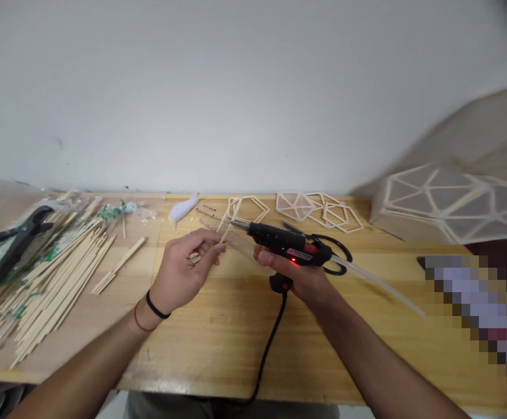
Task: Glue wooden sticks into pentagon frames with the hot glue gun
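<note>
My right hand [290, 270] is wrapped round the handle of a black hot glue gun [279, 237], whose red light is lit. A clear glue stick [379, 283] juts from its back end, and a black cord hangs below. Between the thumb and fingers of my left hand [194, 256] is a thin wooden stick [225, 233], tilted upward. The gun's metal nozzle is close to this stick; whether they touch I cannot tell. More short stick ends show inside my left palm. Under the gun, a clear ruler [240, 241] lies on the table.
Many wooden chopsticks [67, 279] and black-handled pliers [17, 250] lie at left. Stick-made polygon frames [253, 209] rest along the wall, near scissors [344, 253]. A larger paper-covered stick structure [436, 201] stands at right. A pixelated object [480, 308] lies at the table's right side.
</note>
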`<action>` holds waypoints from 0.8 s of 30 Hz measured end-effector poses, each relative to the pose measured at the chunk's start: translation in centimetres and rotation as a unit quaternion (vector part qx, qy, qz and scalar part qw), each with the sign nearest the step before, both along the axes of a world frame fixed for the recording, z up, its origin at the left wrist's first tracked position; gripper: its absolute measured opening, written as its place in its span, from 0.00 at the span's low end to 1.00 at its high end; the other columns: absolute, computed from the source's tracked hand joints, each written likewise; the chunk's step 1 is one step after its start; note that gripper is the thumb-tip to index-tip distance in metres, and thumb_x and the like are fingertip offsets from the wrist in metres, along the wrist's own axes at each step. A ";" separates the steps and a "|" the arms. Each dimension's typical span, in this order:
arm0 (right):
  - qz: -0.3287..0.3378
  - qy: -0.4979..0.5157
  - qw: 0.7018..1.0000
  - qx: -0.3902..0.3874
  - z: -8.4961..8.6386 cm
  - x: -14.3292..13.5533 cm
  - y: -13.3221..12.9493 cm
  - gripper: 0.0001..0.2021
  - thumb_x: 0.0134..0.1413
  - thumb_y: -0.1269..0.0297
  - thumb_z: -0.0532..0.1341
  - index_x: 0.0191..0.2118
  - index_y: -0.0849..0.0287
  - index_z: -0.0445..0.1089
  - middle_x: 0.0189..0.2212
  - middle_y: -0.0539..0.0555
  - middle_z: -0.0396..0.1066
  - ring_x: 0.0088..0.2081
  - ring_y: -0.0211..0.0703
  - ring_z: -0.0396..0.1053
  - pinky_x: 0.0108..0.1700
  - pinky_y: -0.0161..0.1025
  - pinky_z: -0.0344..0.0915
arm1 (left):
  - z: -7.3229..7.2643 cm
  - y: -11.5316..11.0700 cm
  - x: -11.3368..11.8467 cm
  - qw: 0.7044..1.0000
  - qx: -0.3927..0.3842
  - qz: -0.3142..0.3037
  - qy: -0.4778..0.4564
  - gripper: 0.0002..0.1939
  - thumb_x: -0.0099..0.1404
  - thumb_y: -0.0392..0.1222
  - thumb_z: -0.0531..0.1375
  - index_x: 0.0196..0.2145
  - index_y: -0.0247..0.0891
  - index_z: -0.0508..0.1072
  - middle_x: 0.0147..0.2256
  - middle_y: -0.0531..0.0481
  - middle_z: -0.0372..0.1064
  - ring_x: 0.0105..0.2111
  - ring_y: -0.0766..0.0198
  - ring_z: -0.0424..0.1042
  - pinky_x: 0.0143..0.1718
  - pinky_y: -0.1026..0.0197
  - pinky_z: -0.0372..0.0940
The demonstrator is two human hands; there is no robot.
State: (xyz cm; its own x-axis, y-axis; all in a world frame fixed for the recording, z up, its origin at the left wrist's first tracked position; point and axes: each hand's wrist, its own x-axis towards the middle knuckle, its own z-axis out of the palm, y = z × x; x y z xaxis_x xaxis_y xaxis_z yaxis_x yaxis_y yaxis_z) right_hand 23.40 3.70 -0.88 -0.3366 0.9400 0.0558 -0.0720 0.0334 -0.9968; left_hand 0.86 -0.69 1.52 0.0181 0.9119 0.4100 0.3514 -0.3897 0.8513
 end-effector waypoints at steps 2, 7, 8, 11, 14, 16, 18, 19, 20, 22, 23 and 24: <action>0.001 0.007 1.000 0.003 0.0 0.0 0.0 0.14 0.51 0.50 0.76 0.28 0.53 0.78 0.26 0.52 0.73 0.31 0.48 0.70 0.37 0.46 0.68 | 0.0 0.0 0.0 1.000 0.001 0.000 0.001 0.03 0.71 0.36 0.65 0.38 0.37 0.81 0.27 0.52 0.78 0.24 0.69 0.76 0.28 0.66 0.70; 0.010 0.007 1.000 0.005 0.1 0.1 -0.2 0.14 0.53 0.51 0.75 0.28 0.54 0.78 0.27 0.52 0.73 0.31 0.48 0.69 0.36 0.46 0.67 | 0.0 0.0 0.0 1.000 0.005 0.001 0.005 0.03 0.71 0.35 0.65 0.38 0.36 0.80 0.28 0.52 0.79 0.24 0.69 0.76 0.27 0.67 0.70; 0.013 0.005 1.000 0.004 0.2 0.1 -0.2 0.14 0.52 0.51 0.75 0.28 0.54 0.78 0.27 0.52 0.73 0.31 0.47 0.69 0.36 0.46 0.67 | 0.0 0.0 0.0 1.000 0.006 0.001 0.004 0.03 0.70 0.35 0.66 0.38 0.36 0.80 0.28 0.52 0.79 0.24 0.70 0.76 0.27 0.67 0.70; 0.010 -0.002 1.000 -0.004 0.3 0.1 -0.2 0.13 0.51 0.52 0.75 0.27 0.55 0.78 0.26 0.52 0.72 0.31 0.47 0.69 0.36 0.45 0.67 | -0.1 0.0 0.0 1.000 0.004 0.003 0.000 0.03 0.70 0.35 0.66 0.38 0.36 0.81 0.28 0.52 0.79 0.24 0.70 0.76 0.27 0.68 0.69; 0.002 0.002 1.000 -0.009 0.2 0.0 -0.2 0.13 0.50 0.52 0.76 0.28 0.55 0.78 0.26 0.53 0.72 0.31 0.48 0.69 0.36 0.45 0.67 | -0.1 0.0 0.0 1.000 0.003 0.004 0.000 0.03 0.70 0.35 0.66 0.38 0.35 0.81 0.27 0.52 0.78 0.24 0.70 0.76 0.28 0.68 0.69; 0.000 0.007 1.000 -0.008 0.0 0.0 -0.1 0.14 0.50 0.52 0.76 0.27 0.55 0.77 0.26 0.53 0.72 0.31 0.48 0.69 0.36 0.46 0.67 | 0.0 0.0 0.0 1.000 0.001 0.005 -0.001 0.03 0.70 0.35 0.65 0.38 0.35 0.81 0.27 0.52 0.78 0.24 0.70 0.76 0.28 0.68 0.69; 0.006 0.006 1.000 -0.005 -0.1 0.1 -0.1 0.14 0.51 0.51 0.76 0.28 0.55 0.78 0.26 0.53 0.72 0.31 0.48 0.69 0.36 0.46 0.67 | 0.0 0.0 0.0 1.000 -0.001 0.004 -0.002 0.03 0.70 0.35 0.65 0.38 0.35 0.81 0.27 0.52 0.78 0.24 0.70 0.76 0.27 0.68 0.69; 0.011 0.005 1.000 -0.003 -0.1 0.1 -0.1 0.14 0.51 0.51 0.76 0.28 0.55 0.78 0.27 0.53 0.72 0.31 0.48 0.69 0.37 0.46 0.67 | 0.0 0.0 0.0 1.000 -0.001 0.003 -0.002 0.03 0.70 0.35 0.65 0.38 0.35 0.81 0.27 0.53 0.78 0.24 0.70 0.76 0.27 0.68 0.69; 0.016 0.003 1.000 -0.001 -0.1 0.2 -0.1 0.14 0.52 0.51 0.76 0.28 0.55 0.78 0.27 0.53 0.72 0.31 0.48 0.69 0.37 0.46 0.67 | 0.0 0.0 0.0 1.000 -0.001 0.004 -0.002 0.03 0.70 0.35 0.65 0.38 0.35 0.80 0.27 0.53 0.78 0.24 0.70 0.76 0.27 0.68 0.69; 0.023 -0.002 1.000 0.000 -0.1 0.2 -0.1 0.14 0.52 0.52 0.75 0.28 0.55 0.78 0.27 0.52 0.72 0.31 0.48 0.68 0.37 0.46 0.67 | 0.0 0.0 0.1 1.000 -0.002 0.006 0.000 0.03 0.70 0.35 0.65 0.38 0.35 0.80 0.26 0.53 0.78 0.24 0.70 0.75 0.27 0.68 0.69; 0.024 -0.005 1.000 0.000 0.0 0.2 -0.1 0.13 0.53 0.52 0.75 0.28 0.55 0.78 0.27 0.52 0.72 0.31 0.47 0.68 0.37 0.46 0.67 | 0.0 0.0 0.1 1.000 -0.002 0.008 0.001 0.03 0.70 0.35 0.65 0.38 0.35 0.80 0.26 0.53 0.78 0.23 0.70 0.75 0.26 0.68 0.68; 0.023 -0.006 1.000 -0.001 0.0 0.3 -0.1 0.13 0.53 0.52 0.75 0.28 0.55 0.78 0.27 0.52 0.72 0.31 0.47 0.68 0.36 0.46 0.67 | 0.0 0.0 0.1 1.000 -0.002 0.009 0.002 0.03 0.70 0.35 0.65 0.38 0.35 0.80 0.26 0.53 0.78 0.23 0.70 0.75 0.26 0.68 0.68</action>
